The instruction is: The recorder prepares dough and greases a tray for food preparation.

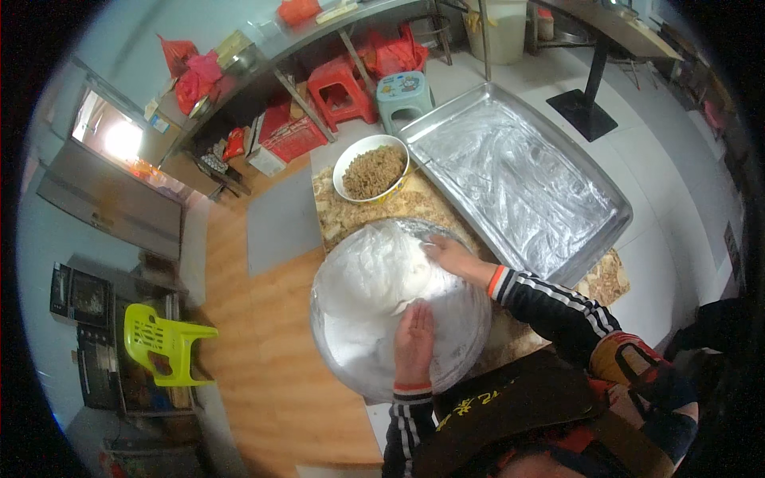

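A large round metal basin (472,352) stands before me. Inside it lies a mass of white dough (418,272), partly beneath clear plastic film (364,263). My left hand (414,343) is at the dough's near edge, palm showing, fingers straight and nothing held. At the dough's far right side, my right hand (449,254) has its fingers bent against the edge; whether they grip dough or film is unclear. Beyond the basin is a white bowl (340,161) of crumbly brown filling (373,171). A big rectangular metal tray (514,179) with a shiny, streaked inner surface sits to the right.
Basin, bowl and tray rest on a patterned brown tabletop (340,224). Past it are a light blue stool (403,89), red stools (340,89) and a red crate (296,138). A yellow-green plastic chair (161,343) stands left; a black table base (583,110) is at upper right.
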{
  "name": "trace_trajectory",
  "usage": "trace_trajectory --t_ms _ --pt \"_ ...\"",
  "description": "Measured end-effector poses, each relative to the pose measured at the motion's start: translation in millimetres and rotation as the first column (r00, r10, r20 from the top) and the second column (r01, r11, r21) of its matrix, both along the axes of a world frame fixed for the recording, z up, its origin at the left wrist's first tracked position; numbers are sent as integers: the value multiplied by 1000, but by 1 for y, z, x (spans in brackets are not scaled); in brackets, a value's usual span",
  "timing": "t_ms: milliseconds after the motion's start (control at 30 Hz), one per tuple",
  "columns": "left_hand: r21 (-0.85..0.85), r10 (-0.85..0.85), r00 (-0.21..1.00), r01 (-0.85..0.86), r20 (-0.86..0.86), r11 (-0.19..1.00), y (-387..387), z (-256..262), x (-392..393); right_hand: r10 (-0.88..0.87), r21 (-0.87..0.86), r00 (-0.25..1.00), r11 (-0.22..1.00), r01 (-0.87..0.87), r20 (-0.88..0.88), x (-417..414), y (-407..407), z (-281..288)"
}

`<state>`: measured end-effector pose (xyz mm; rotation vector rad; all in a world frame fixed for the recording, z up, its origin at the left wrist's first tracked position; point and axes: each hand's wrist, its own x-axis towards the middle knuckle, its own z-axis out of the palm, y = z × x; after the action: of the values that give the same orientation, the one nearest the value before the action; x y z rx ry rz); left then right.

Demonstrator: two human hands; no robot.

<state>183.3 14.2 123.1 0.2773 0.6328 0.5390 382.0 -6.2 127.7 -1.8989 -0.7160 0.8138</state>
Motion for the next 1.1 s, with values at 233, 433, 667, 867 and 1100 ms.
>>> trace_trajectory --t_ms 233,433,667,867,1100 --pt "-17 111 992 -110 57 994 4 0 13 259 144 945 962 -233 -201 12 35 21" --pt "98 184 974 -173 -130 980 -15 13 -23 407 14 897 910 -415 174 6 40 34" --pt "428 747 312 903 -587 -40 28 -8 -77 422 45 903 904 -426 81 5 36 27" --pt "296 660 132 945 -739 142 37 -23 -67 412 71 908 906 -417 72 8 31 19" --pt "479 531 339 865 -777 149 23 7 -46 452 73 891 888 -454 46 32 42 -12"
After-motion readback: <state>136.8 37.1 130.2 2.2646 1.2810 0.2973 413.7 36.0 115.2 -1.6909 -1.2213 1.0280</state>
